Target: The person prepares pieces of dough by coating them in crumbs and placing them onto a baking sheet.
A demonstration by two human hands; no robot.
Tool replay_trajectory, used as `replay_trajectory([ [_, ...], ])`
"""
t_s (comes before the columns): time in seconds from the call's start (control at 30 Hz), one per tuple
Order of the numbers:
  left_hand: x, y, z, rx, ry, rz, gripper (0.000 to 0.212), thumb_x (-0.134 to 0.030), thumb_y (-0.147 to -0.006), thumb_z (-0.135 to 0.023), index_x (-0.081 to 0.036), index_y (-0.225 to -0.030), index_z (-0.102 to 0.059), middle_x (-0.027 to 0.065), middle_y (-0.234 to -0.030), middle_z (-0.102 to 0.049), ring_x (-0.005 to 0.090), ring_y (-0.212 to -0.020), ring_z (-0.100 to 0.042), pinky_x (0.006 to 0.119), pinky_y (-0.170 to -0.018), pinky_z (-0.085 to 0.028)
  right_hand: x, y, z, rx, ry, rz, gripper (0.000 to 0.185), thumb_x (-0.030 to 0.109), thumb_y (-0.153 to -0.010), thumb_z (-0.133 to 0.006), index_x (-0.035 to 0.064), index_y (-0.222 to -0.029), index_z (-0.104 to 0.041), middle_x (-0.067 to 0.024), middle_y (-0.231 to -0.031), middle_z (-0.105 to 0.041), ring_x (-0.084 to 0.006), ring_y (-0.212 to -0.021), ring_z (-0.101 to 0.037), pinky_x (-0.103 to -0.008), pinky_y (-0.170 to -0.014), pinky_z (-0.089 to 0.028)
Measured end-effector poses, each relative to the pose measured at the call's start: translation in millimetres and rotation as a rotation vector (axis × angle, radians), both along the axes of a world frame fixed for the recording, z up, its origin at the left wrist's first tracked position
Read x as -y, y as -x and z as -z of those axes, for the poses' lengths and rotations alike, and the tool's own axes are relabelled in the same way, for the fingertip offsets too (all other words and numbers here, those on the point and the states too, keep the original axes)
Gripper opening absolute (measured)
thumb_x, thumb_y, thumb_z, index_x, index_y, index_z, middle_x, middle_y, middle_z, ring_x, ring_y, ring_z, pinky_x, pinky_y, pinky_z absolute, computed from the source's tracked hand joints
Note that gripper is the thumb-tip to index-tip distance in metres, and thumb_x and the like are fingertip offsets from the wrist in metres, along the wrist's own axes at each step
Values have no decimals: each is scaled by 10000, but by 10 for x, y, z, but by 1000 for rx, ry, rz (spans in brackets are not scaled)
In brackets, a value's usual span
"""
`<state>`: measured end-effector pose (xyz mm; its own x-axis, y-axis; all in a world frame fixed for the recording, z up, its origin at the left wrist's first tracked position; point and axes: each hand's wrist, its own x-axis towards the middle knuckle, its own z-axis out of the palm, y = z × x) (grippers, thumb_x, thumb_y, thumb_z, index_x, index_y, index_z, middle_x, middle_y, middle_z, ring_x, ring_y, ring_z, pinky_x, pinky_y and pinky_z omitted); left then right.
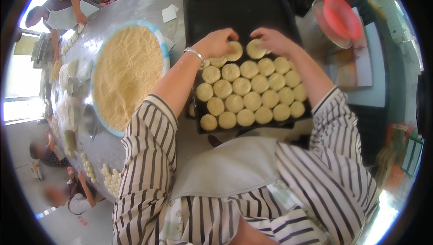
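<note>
A black baking tray point(220, 129) holds rows of round, flat, pale dough cakes point(252, 100) with a crumbly coating. Above these rows, my left hand point(221, 44), with a silver bangle at its wrist, has its fingers on one coated cake point(234, 51). Beside it on the right, my right hand point(274, 43) has its fingers on another cake point(255, 49). The far part of the black surface point(236, 8) lies beyond both hands. To the left, a large round basin with a blue and white rim point(164, 50) holds tan crumbs point(128, 72).
On the metal table point(135, 8) are white paper pieces point(169, 13), metal bowls point(90, 120) and small dough pieces point(111, 179). At the right stand a metal pot point(318, 25) and a red plastic basin point(341, 15). Several people work around the table's left side.
</note>
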<state>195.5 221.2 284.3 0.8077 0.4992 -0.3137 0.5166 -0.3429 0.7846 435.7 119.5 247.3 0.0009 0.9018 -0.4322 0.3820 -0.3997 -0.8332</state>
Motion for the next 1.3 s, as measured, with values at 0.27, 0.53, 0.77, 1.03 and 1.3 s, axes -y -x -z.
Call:
replay_trajectory([
  [0.27,-125,-422,277,-242,-114,222,462,-202,-793,-759,-63,-1218,-644,173,-1173,-670,287,-1086,-644,377,-938,-501,-238,-86,203,432,-169,-369,331,132,-862,-686,91,-1190,-665,-122,-1083,-661,-265,-1004,-644,-366,-875,-519],
  [0.53,-105,-538,477,-231,-444,191,333,-237,-764,-778,-111,-1064,-709,119,-1037,-722,319,-1018,-675,418,-901,-527,-185,-35,152,639,-215,-385,309,127,-870,-669,131,-1178,-686,-115,-1151,-596,-315,-1139,-584,-402,-949,-495],
  [0.77,-21,-494,414,-307,-464,177,314,-249,-760,-777,-115,-1038,-720,83,-1028,-735,296,-1017,-687,410,-884,-537,-105,-61,169,575,-265,-399,243,109,-860,-683,82,-1098,-727,-127,-1070,-641,-306,-1027,-631,-381,-893,-508],
  [1.03,116,-270,552,-56,-577,68,277,-216,-820,-695,-108,-1074,-719,120,-1047,-683,305,-1023,-659,415,-888,-531,-4,22,239,633,-335,-341,283,127,-888,-644,110,-1164,-704,-111,-1073,-658,-316,-1048,-629,-404,-916,-508],
  [1.3,937,1049,-267,376,-392,-249,257,-106,-859,-669,-62,-1111,-682,129,-996,-669,277,-847,-678,376,-754,-553,307,889,-245,606,-766,149,225,86,-893,-631,79,-1115,-669,-103,-944,-664,-252,-794,-648,-344,-726,-522],
])
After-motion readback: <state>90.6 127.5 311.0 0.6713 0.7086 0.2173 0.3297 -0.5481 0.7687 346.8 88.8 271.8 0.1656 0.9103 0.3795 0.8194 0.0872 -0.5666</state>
